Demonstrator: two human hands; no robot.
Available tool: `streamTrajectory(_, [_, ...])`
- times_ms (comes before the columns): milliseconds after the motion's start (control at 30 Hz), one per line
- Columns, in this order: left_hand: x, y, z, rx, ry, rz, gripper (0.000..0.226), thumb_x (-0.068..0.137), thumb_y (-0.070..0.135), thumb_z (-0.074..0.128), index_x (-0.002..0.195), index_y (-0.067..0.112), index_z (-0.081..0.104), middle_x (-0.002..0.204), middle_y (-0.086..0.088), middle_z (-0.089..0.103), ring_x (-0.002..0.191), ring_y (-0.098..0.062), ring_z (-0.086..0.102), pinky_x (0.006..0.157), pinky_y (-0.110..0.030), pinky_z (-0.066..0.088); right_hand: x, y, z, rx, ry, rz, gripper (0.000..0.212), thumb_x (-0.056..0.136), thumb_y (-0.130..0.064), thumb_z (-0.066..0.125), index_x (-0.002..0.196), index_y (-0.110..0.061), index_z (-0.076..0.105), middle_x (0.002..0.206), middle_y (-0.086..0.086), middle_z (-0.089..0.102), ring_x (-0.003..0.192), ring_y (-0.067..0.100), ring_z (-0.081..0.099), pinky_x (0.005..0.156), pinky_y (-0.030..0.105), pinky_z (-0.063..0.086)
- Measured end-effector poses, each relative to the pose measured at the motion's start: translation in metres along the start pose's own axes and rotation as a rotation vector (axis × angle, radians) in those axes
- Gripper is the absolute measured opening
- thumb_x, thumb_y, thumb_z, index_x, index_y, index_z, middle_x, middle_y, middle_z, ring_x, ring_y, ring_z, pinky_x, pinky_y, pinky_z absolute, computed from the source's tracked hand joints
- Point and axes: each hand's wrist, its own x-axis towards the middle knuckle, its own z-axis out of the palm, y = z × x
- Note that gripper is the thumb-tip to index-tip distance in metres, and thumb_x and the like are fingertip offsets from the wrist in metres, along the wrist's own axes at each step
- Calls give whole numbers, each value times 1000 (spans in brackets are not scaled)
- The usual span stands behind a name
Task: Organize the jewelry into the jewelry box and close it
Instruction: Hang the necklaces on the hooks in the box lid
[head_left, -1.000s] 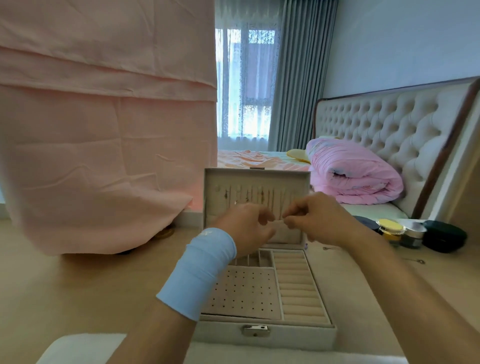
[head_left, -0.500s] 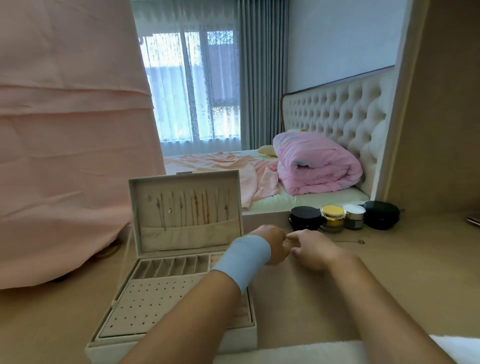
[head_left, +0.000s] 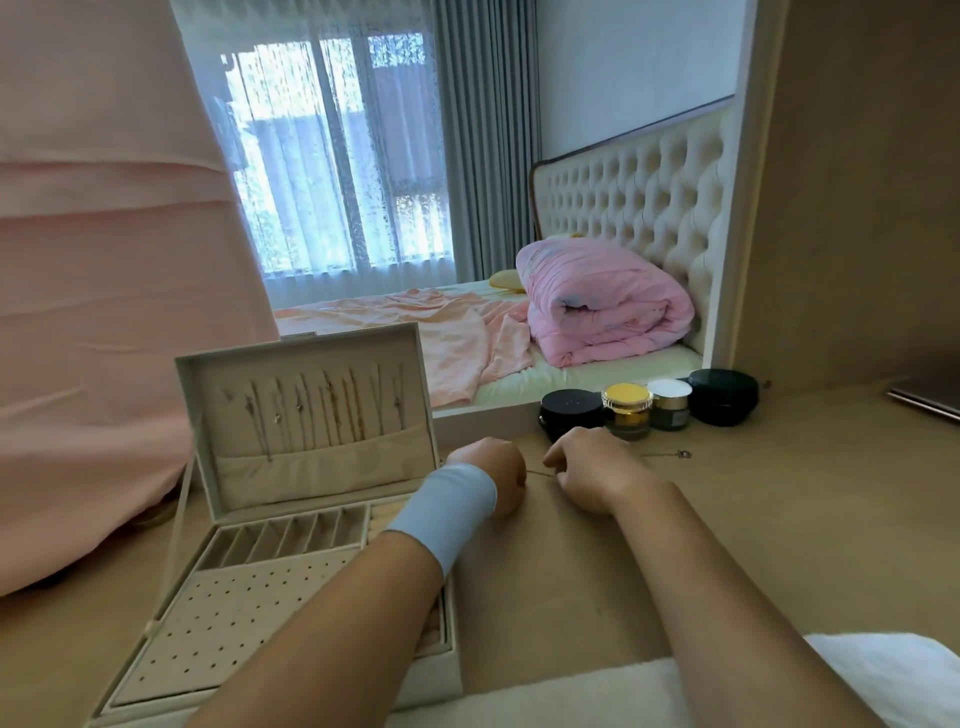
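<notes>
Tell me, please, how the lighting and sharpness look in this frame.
Head view: soft daylight from the window, no harsh glare; wide-angle lens bows the jewelry box edges; necklaces in its lid look soft; the thin chain between left hand and right hand is barely resolved.

— What is the person wearing?
— A pale blue wristband (head_left: 447, 512), just behind the left hand (head_left: 488, 475).
— What's it like?
— One plain colour, a wide, smooth cuff of soft-looking fabric that fits snugly round the wrist.
— And the arms?
— The left forearm (head_left: 332, 618) and the right forearm (head_left: 691, 582) are bare down to the bottom edge of the view. The right hand (head_left: 597, 467) is bare too.
</notes>
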Motion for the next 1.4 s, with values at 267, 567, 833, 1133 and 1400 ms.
streamTrajectory(267, [7, 3, 2, -85, 19, -64, 34, 93, 27, 55, 125, 27, 64, 126, 1, 63, 112, -26, 60, 94, -38, 53, -1, 1, 5, -4, -18, 28, 28, 91, -13, 62, 108, -28, 78, 116, -3, 72, 108, 20, 65, 98, 37, 54])
streamTrajectory(567, [16, 8, -2, -142, 33, 28, 27, 89, 28, 64, 114, 38, 70, 115, 4, 66, 104, -21, 62, 89, -34, 53, 3, 6, 6, 63, -48, 30, 25, 89, -15, 66, 94, -35, 80, 114, -7, 71, 105, 19, 65, 97, 37, 54])
streamTrajectory(833, [19, 14, 0, -47, 61, 32, 21, 93, 26, 56, 107, 23, 72, 107, -2, 69, 95, -26, 64, 77, -33, 50, 3, 11, 5, 78, -19, 47, 20, 88, -18, 67, 97, -31, 79, 110, -5, 72, 103, 19, 65, 94, 37, 56])
streamTrajectory(1133, [4, 9, 6, -50, -36, 35, 26, 98, 20, 52, 120, 13, 64, 114, -7, 65, 102, -26, 62, 91, -36, 51, 3, 6, 3, 64, -69, -27, 13, 87, -20, 76, 95, -29, 81, 105, -9, 74, 98, 13, 67, 93, 36, 57])
streamTrajectory(1400, [-9, 3, 3, 42, -8, -44, 25, 94, 23, 58, 116, 14, 66, 113, -6, 66, 98, -27, 65, 85, -35, 55, -2, 0, 3, 42, -84, -62, 8, 85, -25, 78, 91, -28, 82, 99, -14, 74, 94, 9, 66, 90, 35, 58])
